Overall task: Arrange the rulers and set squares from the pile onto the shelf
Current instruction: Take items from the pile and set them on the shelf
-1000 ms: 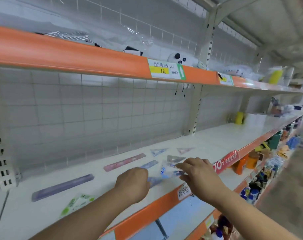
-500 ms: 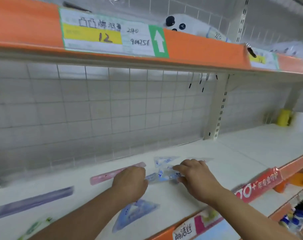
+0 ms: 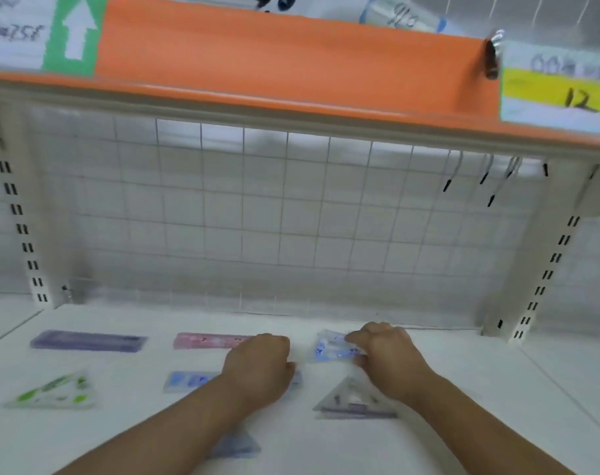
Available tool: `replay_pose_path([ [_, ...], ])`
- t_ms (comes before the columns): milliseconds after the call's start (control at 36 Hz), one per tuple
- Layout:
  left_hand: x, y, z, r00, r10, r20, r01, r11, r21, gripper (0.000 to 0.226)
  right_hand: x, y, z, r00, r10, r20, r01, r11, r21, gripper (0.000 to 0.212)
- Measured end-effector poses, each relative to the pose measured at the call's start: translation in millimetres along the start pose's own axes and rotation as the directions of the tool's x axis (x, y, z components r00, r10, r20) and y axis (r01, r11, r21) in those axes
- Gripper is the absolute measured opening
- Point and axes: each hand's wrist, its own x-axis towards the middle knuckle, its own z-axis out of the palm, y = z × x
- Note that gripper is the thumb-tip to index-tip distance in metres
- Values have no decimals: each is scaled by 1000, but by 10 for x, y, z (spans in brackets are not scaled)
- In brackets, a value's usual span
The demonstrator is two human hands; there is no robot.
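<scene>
The clear, blue-printed plastic set square (image 3: 331, 349) has been carried from the front of the white shelf (image 3: 463, 389) to its back row, just right of the pink plastic ruler (image 3: 206, 340). It is pinched by the fingers (image 3: 362, 336) of the right hand (image 3: 391, 358). The left hand (image 3: 260, 368) is curled; what it holds cannot be told. Release is judged next.

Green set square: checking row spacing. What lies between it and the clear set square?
Head view: a blue ruler, its middle under the left hand.
</scene>
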Motion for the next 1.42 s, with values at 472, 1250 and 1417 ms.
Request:
replay_pose_path([
  [472, -106, -115, -47, 985, -173, -9, 173, 985, 27, 32, 341, 165, 279, 981, 54, 188, -83, 985, 149, 34],
  [1250, -335, -131, -120, 973, -220, -76, 224, 973, 51, 32, 215, -711, -183, 977, -201, -67, 209, 966, 150, 30],
  [1417, -540, -313, -167, 954, -282, -98, 287, 957, 42, 32, 212, -1051, -249, 953, -289, -92, 300, 941, 158, 30],
])
